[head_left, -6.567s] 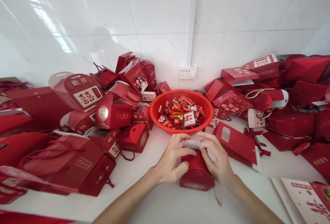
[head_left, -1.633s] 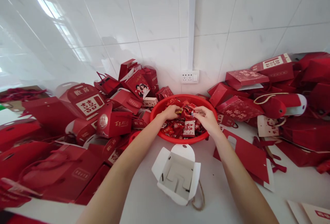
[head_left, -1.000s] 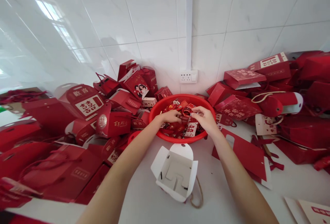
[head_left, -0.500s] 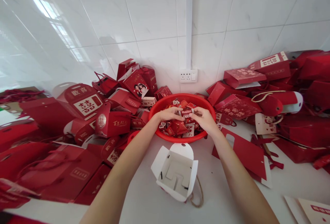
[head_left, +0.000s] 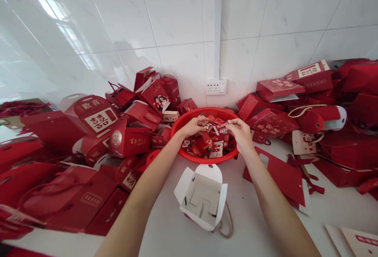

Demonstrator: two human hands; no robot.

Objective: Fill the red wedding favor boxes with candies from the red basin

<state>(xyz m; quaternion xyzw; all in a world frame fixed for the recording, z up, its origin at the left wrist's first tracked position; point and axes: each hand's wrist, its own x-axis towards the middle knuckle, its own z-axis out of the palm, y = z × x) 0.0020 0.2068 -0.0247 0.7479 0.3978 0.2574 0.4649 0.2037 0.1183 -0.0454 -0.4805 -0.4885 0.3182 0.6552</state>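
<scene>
At the centre, the left hand [head_left: 195, 127] hides the sweets [head_left: 217, 149] beneath it, and whether it grips one cannot be told. The right hand [head_left: 240, 133] covers one end of a wrapped sweet [head_left: 223, 128], whose print is too small to read. Both forearms [head_left: 147, 202] run off the bottom edge. The open white box [head_left: 203, 202] mostly conceals its own outer sides. Right of it, a dark speck [head_left: 243, 198] on the bench [head_left: 165, 229] is too small to identify. At lower right, pale cards [head_left: 360, 243] are cropped; at lower left, so is a blurred red item [head_left: 23, 250]. Red gift boxes [head_left: 364, 76] are cut off along both side edges.
</scene>
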